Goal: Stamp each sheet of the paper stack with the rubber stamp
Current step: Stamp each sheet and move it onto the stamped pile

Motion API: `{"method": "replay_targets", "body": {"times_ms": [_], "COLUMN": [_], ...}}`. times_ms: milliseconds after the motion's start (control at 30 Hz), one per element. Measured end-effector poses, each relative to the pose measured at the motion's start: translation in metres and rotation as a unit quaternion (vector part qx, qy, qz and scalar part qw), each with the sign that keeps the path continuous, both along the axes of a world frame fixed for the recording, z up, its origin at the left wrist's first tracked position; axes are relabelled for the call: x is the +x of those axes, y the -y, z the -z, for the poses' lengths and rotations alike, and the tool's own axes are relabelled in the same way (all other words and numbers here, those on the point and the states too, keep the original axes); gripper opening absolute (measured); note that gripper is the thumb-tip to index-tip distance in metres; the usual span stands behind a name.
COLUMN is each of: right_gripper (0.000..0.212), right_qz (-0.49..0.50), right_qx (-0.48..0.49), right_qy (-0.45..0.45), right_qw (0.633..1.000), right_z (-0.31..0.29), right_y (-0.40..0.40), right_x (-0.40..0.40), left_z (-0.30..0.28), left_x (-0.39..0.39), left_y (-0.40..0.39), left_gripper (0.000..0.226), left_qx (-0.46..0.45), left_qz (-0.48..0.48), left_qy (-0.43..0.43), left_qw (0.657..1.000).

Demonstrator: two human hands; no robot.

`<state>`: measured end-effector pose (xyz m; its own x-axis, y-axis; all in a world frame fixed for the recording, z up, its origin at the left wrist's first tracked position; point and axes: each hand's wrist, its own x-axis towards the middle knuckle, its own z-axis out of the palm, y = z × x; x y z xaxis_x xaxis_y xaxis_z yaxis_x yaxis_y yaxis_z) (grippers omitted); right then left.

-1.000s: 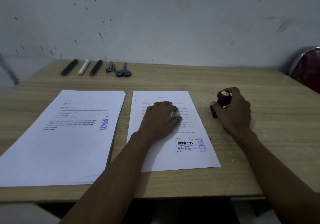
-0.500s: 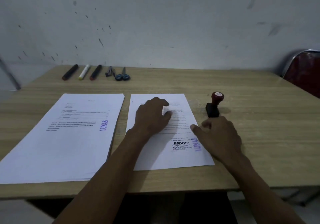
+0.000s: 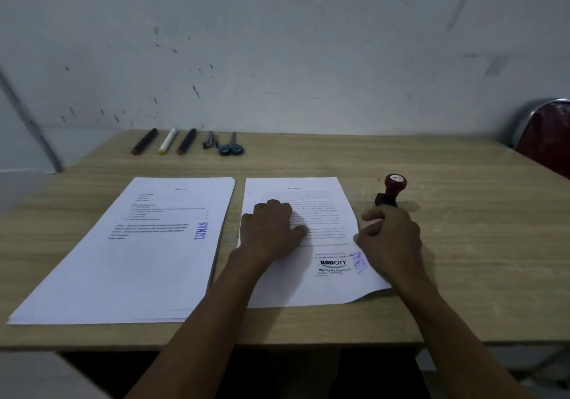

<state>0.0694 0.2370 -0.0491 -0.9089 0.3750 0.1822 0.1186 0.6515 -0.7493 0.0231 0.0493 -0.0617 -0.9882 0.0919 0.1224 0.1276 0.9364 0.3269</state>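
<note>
On table (image 3: 462, 244), rubber stamp (image 3: 391, 192) stands just beyond right hand (image 3: 390, 238).

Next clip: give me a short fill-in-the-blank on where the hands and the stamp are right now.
The left hand lies flat on the ____ sheet.
The right hand pinches that sheet's ____ edge.
The rubber stamp stands upright on the ____, with no hand on it.
Both top sheets bear the purple word ____.

Missing words: right; right; table; LUNAS

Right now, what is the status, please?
Left hand flat on stamped sheet. Right hand pinching its right edge. Rubber stamp upright, free. Nothing blocking.
</note>
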Motion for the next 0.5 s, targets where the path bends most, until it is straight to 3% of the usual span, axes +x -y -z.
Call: {"method": "replay_targets", "body": {"times_ms": [100,333,433,500], "right_gripper": [0.029,0.021,0.011,0.011], "right_qz": [0.003,0.002,-0.004,-0.014], "right_qx": [-0.034,-0.056,-0.086,-0.154], "right_qy": [-0.031,-0.111,-0.131,-0.135], "right_qw": [0.999,0.992,0.988,0.979], "right_z": [0.000,-0.002,-0.003,-0.005], "right_y": [-0.001,-0.002,-0.005,-0.005], "right_x": [-0.001,0.002,0.002,0.002], "left_z": [0.001,-0.005,-0.014,-0.022], "left_x": [0.001,0.003,0.003,0.002], "left_y": [0.002,0.010,0.019,0.026], "left_gripper": [0.051,0.062,0.076,0.077], "left_qx": [0.012,0.192,0.253,0.318], "left_qz": [0.000,-0.054,-0.122,-0.158], "left_qy": [-0.008,-0.096,-0.064,-0.022], "left_qw": [1.000,0.975,0.958,0.935]}}
